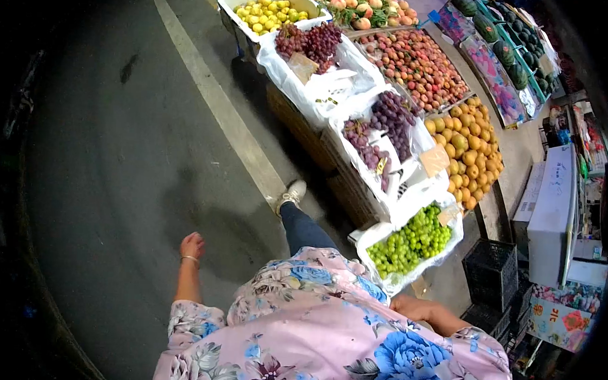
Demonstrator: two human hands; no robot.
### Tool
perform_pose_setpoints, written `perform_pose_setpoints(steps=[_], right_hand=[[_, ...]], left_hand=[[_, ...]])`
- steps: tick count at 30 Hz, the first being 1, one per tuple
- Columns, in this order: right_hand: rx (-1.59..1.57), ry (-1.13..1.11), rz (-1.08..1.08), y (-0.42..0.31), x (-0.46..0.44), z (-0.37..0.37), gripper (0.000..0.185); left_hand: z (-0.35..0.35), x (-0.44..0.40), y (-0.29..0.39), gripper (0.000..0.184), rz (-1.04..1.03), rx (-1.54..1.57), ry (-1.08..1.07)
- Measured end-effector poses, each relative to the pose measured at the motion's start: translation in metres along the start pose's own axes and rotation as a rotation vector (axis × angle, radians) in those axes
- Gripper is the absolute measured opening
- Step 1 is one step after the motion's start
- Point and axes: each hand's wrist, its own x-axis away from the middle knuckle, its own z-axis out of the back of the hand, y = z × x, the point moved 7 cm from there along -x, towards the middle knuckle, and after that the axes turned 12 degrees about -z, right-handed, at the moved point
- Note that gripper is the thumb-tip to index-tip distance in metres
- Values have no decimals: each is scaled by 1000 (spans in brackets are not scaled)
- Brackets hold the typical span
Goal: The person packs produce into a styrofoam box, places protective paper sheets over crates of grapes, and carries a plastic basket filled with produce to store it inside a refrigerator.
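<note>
Grey floor [116,210] (one pale stripe [232,124]).

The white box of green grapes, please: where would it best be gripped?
Probably by its near rim, coming from the right hand's side: that white edge is exposed around the green grapes, whereas the box of purple grapes crowds the far side.

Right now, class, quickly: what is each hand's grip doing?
Left hand: looks loosely curled, nothing visible in it; whether fully closed, can't tell.
Right hand: partly hidden; grip can't be told.
</note>
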Motion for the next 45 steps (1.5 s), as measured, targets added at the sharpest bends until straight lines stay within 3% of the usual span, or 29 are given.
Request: perform_pose_setpoints(steps=[2, 5, 6, 8, 9, 14, 16, 18, 25, 27, 30, 32, 34, 37, 45], right_hand=[[14, 82, 54, -39, -6, 41, 17], [86, 173, 107, -73, -7, 96, 22], [79, 167, 103, -82, -7, 110, 22], [330, 417, -44, -90, -5, 152, 24], [344, 492, 33, -92, -9, 163, 24], [459, 466, -171, -107, 8, 199, 18], [-95, 409, 5, -105, 14, 206, 20], [-305, 348, 68, -108, 12, 200, 20], [-304, 438, -116, -129, -21, 186, 20], [-336, 468, -164, -141, -31, 187, 20], [-404, 511, -231, -171, -46, 191, 20], [-449, 538, -279, -192, -55, 197, 20], [-485, 569, -320, -216, -64, 206, 20], [-538, 603, -364, -248, -80, 224, 21], [-637, 629, -465, -297, -103, 254, 21]], left_hand=[[-67, -12, 34, 23, -30, 58, -137], [-137, -10, 77, 15, 22, -186, -78], [-153, -14, 76, 13, 103, -201, -154], [-169, -35, 72, 12, 186, -215, -231], [-166, -56, 58, 15, 245, -256, -245], [-183, -108, 94, 6, 252, -213, -144], [-200, -129, 110, 6, 260, -154, -154], [-217, -146, 128, 8, 245, -232, -194], [-289, -225, 172, 6, 266, -450, -299], [-318, -263, 170, 8, 267, -410, -538], [-356, -311, 207, 10, 181, -561, -525], [-378, -340, 235, 13, 275, -614, -635], [-411, -354, 302, 16, 150, -676, -547], [-438, -409, 336, 20, 123, -644, -652], [-468, -482, 365, 20, 129, -844, -733]])
